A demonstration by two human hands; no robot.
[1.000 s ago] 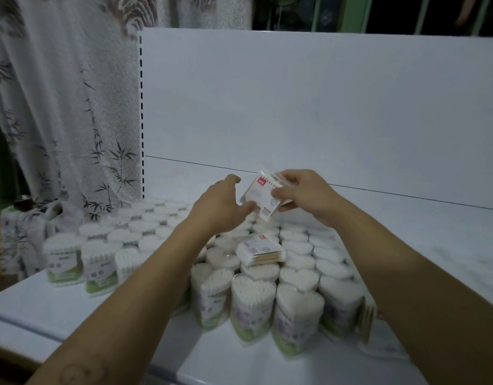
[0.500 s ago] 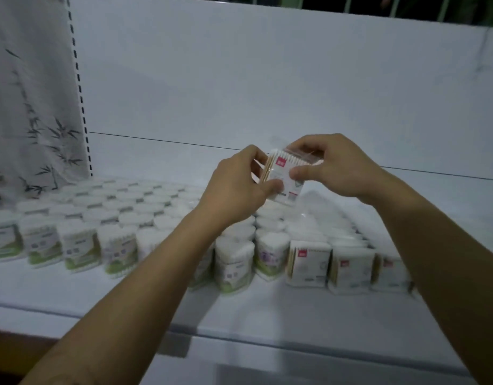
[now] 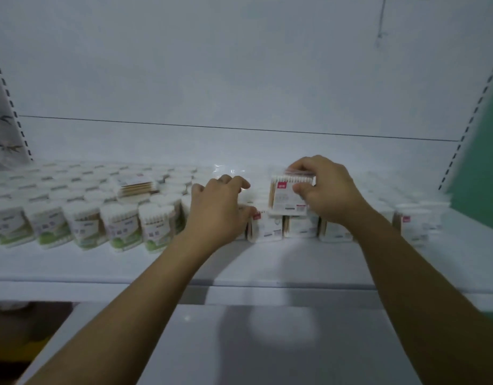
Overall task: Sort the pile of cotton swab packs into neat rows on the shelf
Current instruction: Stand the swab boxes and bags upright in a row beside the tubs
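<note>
Far left, a bamboo-print curtain hangs beside the shelf. On the shelf's left half we note heart-shaped tubs of cotton swabs. They stand upright in close rows, labels to the front, running back toward the rear panel. One stray pack lies flat on top of them (out of place, we judge, and yet to be sorted).

At centre, the left hand sits where the tubs end and the row of square packs begins. Its fingers are curled and the thumb touches the leftmost pack of that row. Blur and the hand itself hide whether the grip closes on anything or only steadies the row, so we cannot tell. Steadying seems the likely purpose, since thin packs stood on edge tip easily.

Right of it, the right hand pinches the held pack near its top, thumb in front and fingers over the top edge. The pack is upright, label toward us, just above the front row. Held so, it can drop straight in and match its neighbours.

Further right, the end packs stand on the shelf, then a green panel.

We judge the step in hand to be seating this pack, with the row partly built.
</note>
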